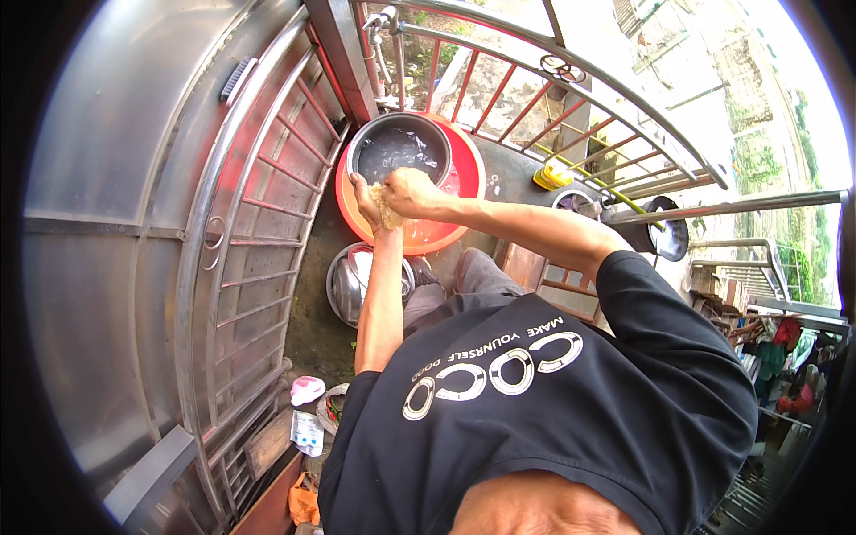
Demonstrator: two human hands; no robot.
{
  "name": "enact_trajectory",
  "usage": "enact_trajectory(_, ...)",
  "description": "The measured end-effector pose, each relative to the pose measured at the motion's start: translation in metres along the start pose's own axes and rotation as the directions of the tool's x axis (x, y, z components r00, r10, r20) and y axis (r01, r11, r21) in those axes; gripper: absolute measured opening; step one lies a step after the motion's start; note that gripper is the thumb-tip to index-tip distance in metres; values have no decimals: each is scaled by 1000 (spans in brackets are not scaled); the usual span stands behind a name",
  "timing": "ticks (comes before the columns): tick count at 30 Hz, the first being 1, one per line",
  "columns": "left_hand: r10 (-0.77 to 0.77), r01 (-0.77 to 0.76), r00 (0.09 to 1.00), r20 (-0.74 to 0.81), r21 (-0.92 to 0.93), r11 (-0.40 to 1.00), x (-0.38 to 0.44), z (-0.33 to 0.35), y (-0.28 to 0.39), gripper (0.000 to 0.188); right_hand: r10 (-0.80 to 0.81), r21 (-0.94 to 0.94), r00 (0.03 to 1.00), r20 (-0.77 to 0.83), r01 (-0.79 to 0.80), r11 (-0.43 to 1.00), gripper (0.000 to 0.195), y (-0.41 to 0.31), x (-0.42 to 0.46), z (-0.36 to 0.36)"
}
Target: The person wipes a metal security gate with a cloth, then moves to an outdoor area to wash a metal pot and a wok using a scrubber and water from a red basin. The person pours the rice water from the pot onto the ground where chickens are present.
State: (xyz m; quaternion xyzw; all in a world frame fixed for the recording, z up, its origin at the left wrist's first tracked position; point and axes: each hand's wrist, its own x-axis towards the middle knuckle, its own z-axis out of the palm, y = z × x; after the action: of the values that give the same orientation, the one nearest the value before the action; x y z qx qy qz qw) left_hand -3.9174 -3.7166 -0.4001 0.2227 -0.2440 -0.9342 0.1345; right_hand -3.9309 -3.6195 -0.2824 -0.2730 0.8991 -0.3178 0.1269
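Note:
Before me a round grey metal pot (401,144) with water in it sits inside a large orange-red plastic basin (471,164). Just over the pot's near edge, both my hands come together around a pale yellow, rough-textured scrubber (384,204), perhaps loofah. My left hand (366,200) grips it from the left, its fingers pointing up toward the pot rim. Curled into a fist, my right hand (411,192) presses on it from the other side. Parts of the scrubber are hidden by the fingers. Wet, shiny patches show inside the basin.
Metal bowls (348,284) stand by my feet. A barred metal gate (267,200) rises on the left, with a brush (237,80) on it. Railings (495,87) bound the far side near a tap (379,20). A wooden stool (528,264) and dark bucket (652,231) are rightward.

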Motion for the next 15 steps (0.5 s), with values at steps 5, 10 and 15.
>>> enact_trajectory(5, -62, 103, 984, -164, 249, 963, -70, 76, 12, 62, 507, 863, 862, 2, -258, 435, 24, 25, -2, -37)
enact_trajectory(10, -94, 171, 974, -207, 392, 904, -77, 80, -2, 69, 561, 573, 689, -458, -254, 779, 25, 52, -11, -53)
enact_trajectory(15, -187, 203, 979, -79, 418, 886, -97, 105, -21, 72, 495, 441, 642, -586, -260, 859, 29, 70, -10, -25)
